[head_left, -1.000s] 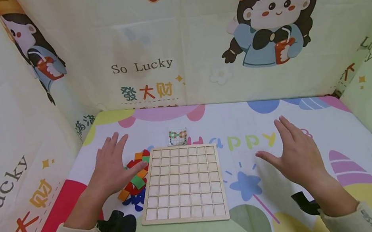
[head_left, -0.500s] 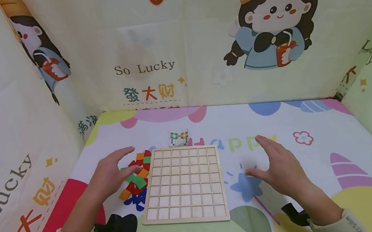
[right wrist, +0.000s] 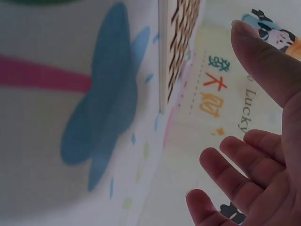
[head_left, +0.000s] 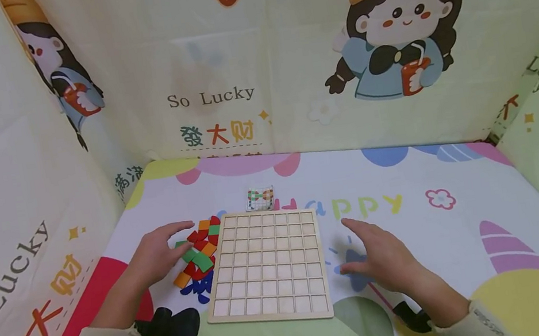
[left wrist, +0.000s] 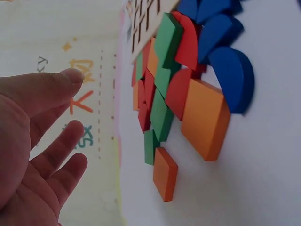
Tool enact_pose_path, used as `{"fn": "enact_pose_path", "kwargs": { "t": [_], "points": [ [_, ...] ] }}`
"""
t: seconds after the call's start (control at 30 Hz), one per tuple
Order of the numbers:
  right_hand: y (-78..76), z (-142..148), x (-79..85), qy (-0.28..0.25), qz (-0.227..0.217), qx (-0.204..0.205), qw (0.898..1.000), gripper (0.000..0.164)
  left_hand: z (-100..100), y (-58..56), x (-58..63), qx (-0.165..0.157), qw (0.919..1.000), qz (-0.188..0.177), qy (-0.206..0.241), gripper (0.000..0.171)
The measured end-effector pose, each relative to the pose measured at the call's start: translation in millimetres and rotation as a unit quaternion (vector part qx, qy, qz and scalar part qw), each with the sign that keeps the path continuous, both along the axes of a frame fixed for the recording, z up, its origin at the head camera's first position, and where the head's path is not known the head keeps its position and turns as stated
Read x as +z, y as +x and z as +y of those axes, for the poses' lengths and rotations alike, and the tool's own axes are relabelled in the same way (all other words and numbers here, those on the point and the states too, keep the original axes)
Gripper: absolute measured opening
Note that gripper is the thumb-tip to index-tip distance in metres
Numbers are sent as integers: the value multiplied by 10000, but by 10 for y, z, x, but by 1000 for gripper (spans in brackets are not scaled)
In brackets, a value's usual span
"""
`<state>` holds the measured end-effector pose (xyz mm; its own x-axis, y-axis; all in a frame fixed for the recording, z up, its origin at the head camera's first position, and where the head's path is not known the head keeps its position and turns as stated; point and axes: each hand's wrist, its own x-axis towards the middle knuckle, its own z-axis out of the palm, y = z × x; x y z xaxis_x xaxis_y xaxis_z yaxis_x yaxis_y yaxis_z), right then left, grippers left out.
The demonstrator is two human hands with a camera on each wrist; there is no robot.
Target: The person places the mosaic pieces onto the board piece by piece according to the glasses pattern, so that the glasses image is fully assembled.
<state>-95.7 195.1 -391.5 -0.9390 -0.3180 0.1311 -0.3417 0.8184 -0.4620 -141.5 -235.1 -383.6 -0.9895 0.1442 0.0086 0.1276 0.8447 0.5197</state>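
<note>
A square wooden grid board lies flat on the table, its cells bare. Against its left side is a loose pile of tiles: a green tile, an orange tile, red pieces and blue half-round pieces. My left hand hovers beside the pile, thumb and fingers apart, holding nothing. Right of the board, my right hand is over a printed blue star, fingers spread and nothing in them. A small pattern card with a bow-like design sits behind the board.
A printed tablecloth covers the table. Cloth walls with cartoon prints rise at the back and both sides. Each wrist wears a black strap.
My right hand has moved left and toward me, closer to the board. My left hand has lowered toward the tile pile, its fingers less upright. The board and tiles stay put.
</note>
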Motion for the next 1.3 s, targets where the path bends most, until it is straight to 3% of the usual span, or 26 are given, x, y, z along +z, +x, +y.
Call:
{"fn": "enact_pose_path", "kwargs": {
  "t": [0.13,0.47,0.97,1.3],
  "points": [
    [-11,-66,-48,-38,-225,150,9996,87,-40,-68,-61,-100,9999,-89,10,50],
    [-43,-191,-219,-33,-856,498,9951,86,-95,-216,-164,5,9966,-819,89,50],
    [-81,-251,-267,62,-903,981,9910,75,-88,-347,-281,74,9933,-1131,216,44],
    [-85,-273,-254,203,-959,1016,9900,78,-91,-386,-330,112,9919,-1228,317,37]
  ]
}}
